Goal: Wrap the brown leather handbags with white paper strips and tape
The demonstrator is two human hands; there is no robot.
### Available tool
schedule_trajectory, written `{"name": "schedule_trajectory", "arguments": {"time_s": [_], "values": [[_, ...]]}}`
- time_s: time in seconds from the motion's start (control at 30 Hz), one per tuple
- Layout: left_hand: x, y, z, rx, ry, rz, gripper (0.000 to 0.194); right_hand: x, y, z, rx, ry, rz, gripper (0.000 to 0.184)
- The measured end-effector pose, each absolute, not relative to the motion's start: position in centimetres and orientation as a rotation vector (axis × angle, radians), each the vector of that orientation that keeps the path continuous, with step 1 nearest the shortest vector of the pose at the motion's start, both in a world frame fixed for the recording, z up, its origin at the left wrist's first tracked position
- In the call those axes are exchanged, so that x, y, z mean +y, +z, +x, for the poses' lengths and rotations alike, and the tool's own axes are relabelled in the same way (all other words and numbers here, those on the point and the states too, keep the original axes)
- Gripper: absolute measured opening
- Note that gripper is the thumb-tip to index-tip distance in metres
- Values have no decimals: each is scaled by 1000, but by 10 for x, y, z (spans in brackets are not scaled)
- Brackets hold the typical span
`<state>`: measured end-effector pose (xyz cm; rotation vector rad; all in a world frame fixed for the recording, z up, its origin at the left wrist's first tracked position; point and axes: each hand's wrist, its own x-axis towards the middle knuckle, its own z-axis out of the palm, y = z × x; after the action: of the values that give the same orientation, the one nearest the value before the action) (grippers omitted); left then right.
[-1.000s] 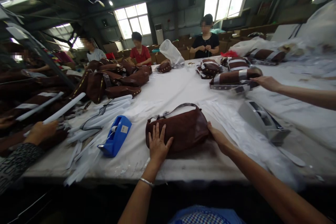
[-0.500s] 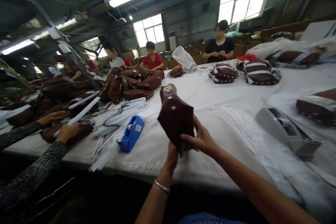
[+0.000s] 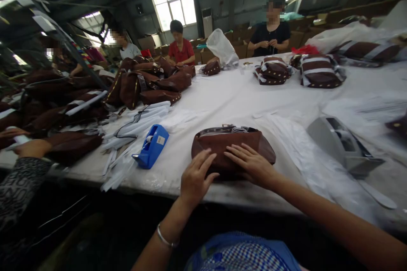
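Observation:
A brown handbag (image 3: 265,148) lies on the white-covered table in front of me, its studded top edge with a buckle and strap turned away from me. My left hand (image 3: 197,175) rests at the bag's left front, fingers extended over its side. Flat on the middle of the bag is my right hand (image 3: 251,163), fingers outstretched. Neither hand grips anything. Left of the bag stands a blue tape dispenser (image 3: 154,146); a grey tape dispenser (image 3: 343,146) sits to the right.
A pile of brown bags (image 3: 149,80) covers the left side, with white paper strips (image 3: 136,131) before it. A co-worker's patterned sleeve (image 3: 23,186) reaches in at left. Wrapped bags (image 3: 321,72) sit at the back right. Clear plastic bags (image 3: 305,161) lie between the handbag and grey dispenser.
The handbag was flat under my left hand, then lifted and held end-on in both hands. Now it is back on the table, turned, with both hands flat on it. The co-worker's arm at far right is gone.

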<state>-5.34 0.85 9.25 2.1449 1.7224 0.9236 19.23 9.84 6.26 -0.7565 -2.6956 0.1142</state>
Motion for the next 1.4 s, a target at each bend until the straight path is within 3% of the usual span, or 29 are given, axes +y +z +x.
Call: {"name": "schedule_trajectory", "arguments": {"time_s": [0.07,0.1,0.17,0.23,0.4,0.63,0.83,1.0,1.2,1.4], "values": [[31,93,-68,1701,701,2471,79,103,66,207,-2687,39,-837,86],[39,88,-73,1651,592,2566,84,105,64,214,-2682,6,-873,87],[47,68,-78,1547,525,2682,75,105,50,224,-2665,-56,-907,86],[45,42,-78,1493,671,2773,65,103,29,228,-2620,-132,-885,81],[28,-1,-72,1582,1014,2806,60,97,-10,226,-2513,-263,-829,66],[25,21,-82,1564,884,2765,59,100,-10,229,-2538,-258,-827,69],[22,27,-91,1774,764,2713,28,97,6,225,-2543,-213,-801,71],[30,18,-80,1731,605,2745,15,89,16,216,-2608,-149,-771,60],[25,13,-71,1738,551,2732,18,74,29,204,-2611,54,-618,42],[29,14,-70,1790,554,2603,19,89,49,170,-2594,-143,-459,58]]}}
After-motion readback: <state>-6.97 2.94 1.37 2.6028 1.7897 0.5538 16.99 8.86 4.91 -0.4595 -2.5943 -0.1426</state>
